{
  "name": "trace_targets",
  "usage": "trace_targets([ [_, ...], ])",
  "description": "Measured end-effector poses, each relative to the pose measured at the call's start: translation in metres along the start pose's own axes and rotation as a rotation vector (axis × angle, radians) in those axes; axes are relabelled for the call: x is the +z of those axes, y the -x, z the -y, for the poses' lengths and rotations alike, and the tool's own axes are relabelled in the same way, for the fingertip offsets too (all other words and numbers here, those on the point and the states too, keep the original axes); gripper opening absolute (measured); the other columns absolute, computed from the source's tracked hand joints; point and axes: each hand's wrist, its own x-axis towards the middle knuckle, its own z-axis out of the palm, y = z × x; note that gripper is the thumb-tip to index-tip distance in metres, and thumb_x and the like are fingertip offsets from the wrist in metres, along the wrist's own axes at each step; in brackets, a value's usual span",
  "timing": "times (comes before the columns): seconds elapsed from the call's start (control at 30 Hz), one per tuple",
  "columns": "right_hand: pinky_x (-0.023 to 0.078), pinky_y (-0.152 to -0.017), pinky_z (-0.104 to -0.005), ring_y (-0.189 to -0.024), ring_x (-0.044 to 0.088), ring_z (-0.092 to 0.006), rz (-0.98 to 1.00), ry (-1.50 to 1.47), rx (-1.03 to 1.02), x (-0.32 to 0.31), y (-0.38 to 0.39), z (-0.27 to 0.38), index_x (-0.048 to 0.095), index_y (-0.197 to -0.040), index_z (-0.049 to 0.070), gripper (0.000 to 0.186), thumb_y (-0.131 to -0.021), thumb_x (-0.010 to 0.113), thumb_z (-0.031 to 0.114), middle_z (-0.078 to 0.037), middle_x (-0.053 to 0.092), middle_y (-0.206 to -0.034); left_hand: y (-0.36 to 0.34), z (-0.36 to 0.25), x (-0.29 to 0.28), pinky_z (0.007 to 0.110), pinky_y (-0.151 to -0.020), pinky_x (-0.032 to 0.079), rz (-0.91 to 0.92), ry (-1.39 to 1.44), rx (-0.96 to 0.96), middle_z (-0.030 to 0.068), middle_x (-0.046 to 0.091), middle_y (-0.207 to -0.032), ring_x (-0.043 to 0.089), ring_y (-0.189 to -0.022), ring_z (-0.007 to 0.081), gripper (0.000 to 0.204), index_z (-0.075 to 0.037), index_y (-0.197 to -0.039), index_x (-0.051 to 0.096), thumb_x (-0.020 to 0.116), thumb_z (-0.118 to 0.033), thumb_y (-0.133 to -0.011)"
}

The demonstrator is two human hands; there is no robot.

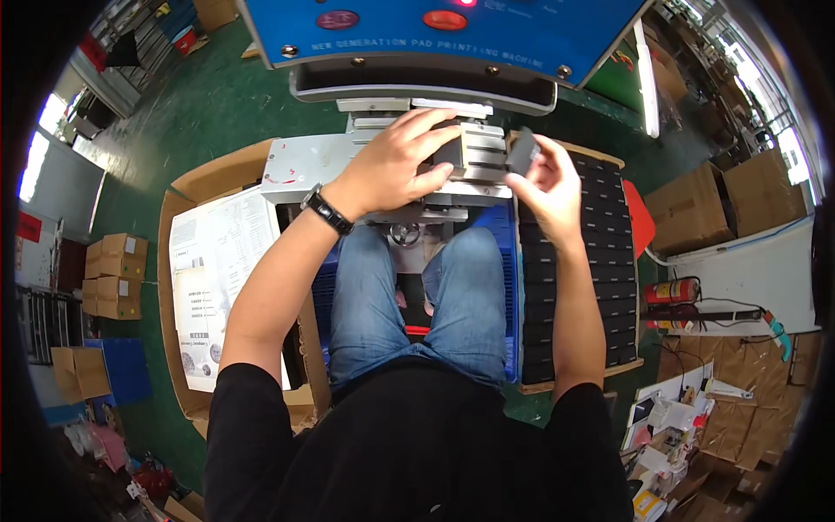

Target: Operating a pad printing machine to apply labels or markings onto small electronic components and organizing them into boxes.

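Note:
On the grey metal slide (491, 139) in front of the machine sits a black rectangular block (450, 151). My left hand (402, 163) is closed around that block from the left, thumb at its near edge and fingers at its far edge, partly covering it. A second black block (521, 151) is tilted up in my right hand (552, 184), pinched between thumb and fingers just right of the slide. Beside my right forearm stands a cardboard tray (628, 163) packed with rows of similar black blocks (606, 235), each bearing a small pale mark.
The blue pad printing machine (391, 30) rises directly ahead, a grey curved ledge (417, 87) below its panel. At my left an open cardboard box (180, 383) holds printed sheets (204, 252). Blue crates (323, 296) flank my legs. Fire extinguishers (674, 291) and cartons (687, 204) are farther right.

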Motion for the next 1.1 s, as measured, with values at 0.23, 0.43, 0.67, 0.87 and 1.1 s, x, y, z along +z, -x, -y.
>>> trace_targets([
  [0.23, 0.055, -0.076, -0.0309, -0.087, 0.062, -0.0185, -0.465, 0.56, 0.41, -0.086, 0.121, -0.069, 0.067, -0.124, -0.004, 0.057, -0.089, 0.093, 0.033, -0.012, 0.062, -0.108, 0.006, -0.01, 0.019, 0.057, -0.134, 0.026, 0.237, -0.29, -0.01, 0.014, 0.048, -0.173, 0.042, -0.162, 0.0316, 0.06, -0.004, -0.161, 0.053, 0.053, -0.04, -0.112],
  [0.43, 0.058, -0.087, -0.0486, -0.092, 0.067, -0.0379, -0.326, 1.14, 0.631, -0.061, 0.139, -0.065, 0.07, -0.113, -0.006, 0.084, -0.086, 0.081, 0.073, -0.02, 0.065, -0.108, 0.023, -0.041, 0.002, 0.06, -0.134, 0.024, 0.305, -0.089, -0.011, 0.011, 0.048, -0.174, 0.038, -0.165, 0.0297, 0.06, -0.008, -0.164, 0.052, 0.052, -0.039, -0.112],
  [0.67, 0.057, -0.095, -0.0508, -0.102, 0.068, -0.0449, -0.225, 1.309, 0.528, -0.032, 0.1, -0.076, 0.071, -0.118, -0.007, 0.085, -0.084, 0.083, 0.07, -0.024, 0.066, -0.108, 0.142, -0.073, -0.043, 0.051, -0.13, 0.032, 0.019, -0.046, -0.102, 0.017, 0.057, -0.162, 0.054, -0.15, 0.0363, 0.051, -0.007, -0.147, 0.065, 0.068, -0.017, -0.097],
  [0.87, 0.058, -0.091, -0.0428, -0.102, 0.068, -0.0348, -0.297, 0.982, 0.172, -0.022, 0.103, -0.038, 0.07, -0.126, -0.005, 0.059, -0.092, 0.09, 0.039, -0.02, 0.068, -0.117, 0.314, -0.083, -0.126, 0.059, -0.128, 0.029, 0.077, -0.552, -0.878, 0.0241, 0.041, -0.173, 0.035, -0.161, 0.0447, 0.088, -0.011, -0.163, 0.054, 0.082, -0.05, -0.09],
  [1.1, 0.048, -0.074, -0.0309, -0.08, 0.055, -0.019, 0.262, 0.388, -0.021, 0.105, 0.133, -0.015, 0.07, -0.116, 0.001, 0.025, -0.092, 0.077, 0.003, -0.01, 0.064, -0.105, 0.432, -0.122, -0.183, 0.066, -0.128, 0.023, 0.133, -0.789, -1.622, 0.0252, 0.029, -0.18, 0.021, -0.166, 0.0485, 0.121, -0.018, -0.171, 0.046, 0.083, -0.082, -0.075],
])
